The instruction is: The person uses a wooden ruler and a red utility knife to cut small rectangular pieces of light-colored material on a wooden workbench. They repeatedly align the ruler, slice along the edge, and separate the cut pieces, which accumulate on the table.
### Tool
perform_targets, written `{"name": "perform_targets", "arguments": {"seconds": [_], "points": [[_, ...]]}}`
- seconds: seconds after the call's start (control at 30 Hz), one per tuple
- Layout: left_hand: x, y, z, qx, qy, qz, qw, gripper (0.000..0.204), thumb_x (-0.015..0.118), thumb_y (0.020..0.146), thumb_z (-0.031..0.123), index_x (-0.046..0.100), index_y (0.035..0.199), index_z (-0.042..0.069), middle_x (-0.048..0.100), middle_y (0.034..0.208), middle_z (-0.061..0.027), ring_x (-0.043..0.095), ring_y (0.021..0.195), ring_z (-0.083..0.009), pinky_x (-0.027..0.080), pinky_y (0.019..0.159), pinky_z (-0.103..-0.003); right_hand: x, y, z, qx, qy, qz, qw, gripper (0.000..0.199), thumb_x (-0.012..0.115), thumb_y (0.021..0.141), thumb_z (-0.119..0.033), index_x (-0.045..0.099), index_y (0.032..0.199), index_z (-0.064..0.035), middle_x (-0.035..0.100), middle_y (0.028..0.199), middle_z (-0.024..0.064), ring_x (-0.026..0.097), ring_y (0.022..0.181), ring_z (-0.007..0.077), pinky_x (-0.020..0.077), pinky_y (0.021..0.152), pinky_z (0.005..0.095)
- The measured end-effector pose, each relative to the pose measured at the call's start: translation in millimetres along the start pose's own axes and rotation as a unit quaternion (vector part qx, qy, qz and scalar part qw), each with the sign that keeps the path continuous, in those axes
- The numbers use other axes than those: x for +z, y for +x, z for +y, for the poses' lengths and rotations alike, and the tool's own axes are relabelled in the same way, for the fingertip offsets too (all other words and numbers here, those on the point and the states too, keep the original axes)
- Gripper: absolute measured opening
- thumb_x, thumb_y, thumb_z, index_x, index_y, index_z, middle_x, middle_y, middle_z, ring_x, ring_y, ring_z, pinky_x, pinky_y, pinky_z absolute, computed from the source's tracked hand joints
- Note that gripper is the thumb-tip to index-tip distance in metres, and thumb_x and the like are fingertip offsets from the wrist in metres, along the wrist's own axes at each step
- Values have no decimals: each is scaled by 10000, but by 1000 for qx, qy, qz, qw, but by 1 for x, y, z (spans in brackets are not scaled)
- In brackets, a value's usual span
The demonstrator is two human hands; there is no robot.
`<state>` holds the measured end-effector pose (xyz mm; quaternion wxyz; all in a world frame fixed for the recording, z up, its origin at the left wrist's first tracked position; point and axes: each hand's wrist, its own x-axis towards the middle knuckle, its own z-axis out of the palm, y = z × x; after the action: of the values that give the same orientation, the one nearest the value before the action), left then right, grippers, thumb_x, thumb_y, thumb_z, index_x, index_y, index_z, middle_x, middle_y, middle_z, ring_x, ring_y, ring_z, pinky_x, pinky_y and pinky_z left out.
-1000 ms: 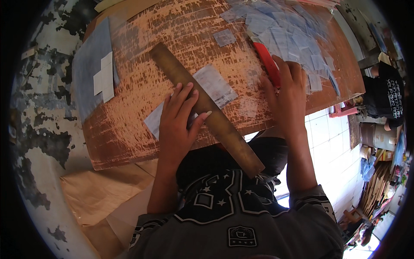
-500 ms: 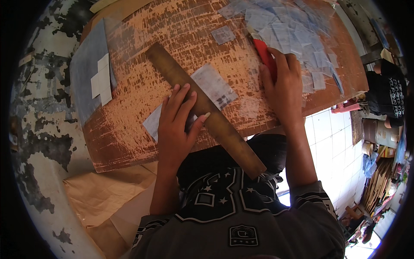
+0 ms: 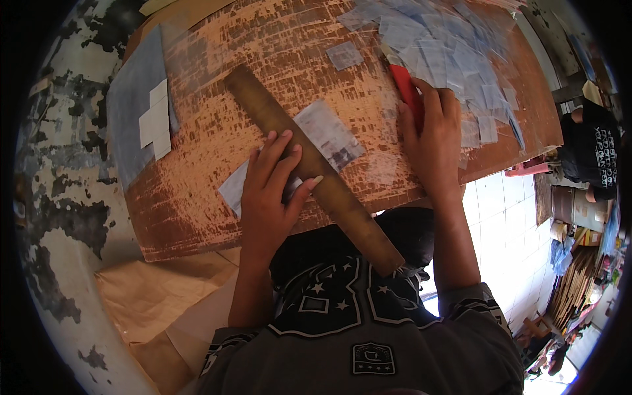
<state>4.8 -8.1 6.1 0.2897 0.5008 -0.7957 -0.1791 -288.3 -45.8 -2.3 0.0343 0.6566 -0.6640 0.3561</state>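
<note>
A worn orange worktop fills the view. A long brown ruler crosses it from eleven to five o'clock, over a grey sheet. The left hand presses flat and open on the ruler; the right hand, at two o'clock, is clamped on a red cutter. This looks like lining up a cut. Cut pieces crowd one o'clock; the ruler overhangs the near edge.

1. Daylight is bright and even across the bench, with no hard glare on it.
2. The tiled floor at the right is nearly washed out white.
3. Shadows are soft and fall close under the forearms.
4. Fisheye distortion bends straight edges toward the rim, and a black vignette rings the frame.
5. The centre is sharp; the far right clutter is small and smeared.
</note>
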Motion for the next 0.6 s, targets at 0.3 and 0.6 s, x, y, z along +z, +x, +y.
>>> {"name": "perform_targets", "arguments": {"seconds": [0.3, 0.6], "points": [[0, 0, 1, -9, -5, -2, 1000, 505, 851, 968, 193, 729, 1429, 26, 610, 1650, -144, 487, 1605, -393, 308, 1354, -601, 0, -1, -1, 8, 6, -3, 1000, 444, 758, 1005, -145, 664, 1424, -33, 617, 1177, 189, 621, 1089, 388, 516, 963, 502], [0, 1, 3, -17, 0, -1, 1000, 496, 851, 974, 230, 736, 1404, 11, 615, 1645, -138, 488, 1602, -392, 311, 1354, -599, -1, -2, -1, 3, 16, 7, 1000, 443, 748, 1004, -125, 663, 1427, -25, 623, 1185, 196, 630, 1111, 399, 528, 965, 506]]}}
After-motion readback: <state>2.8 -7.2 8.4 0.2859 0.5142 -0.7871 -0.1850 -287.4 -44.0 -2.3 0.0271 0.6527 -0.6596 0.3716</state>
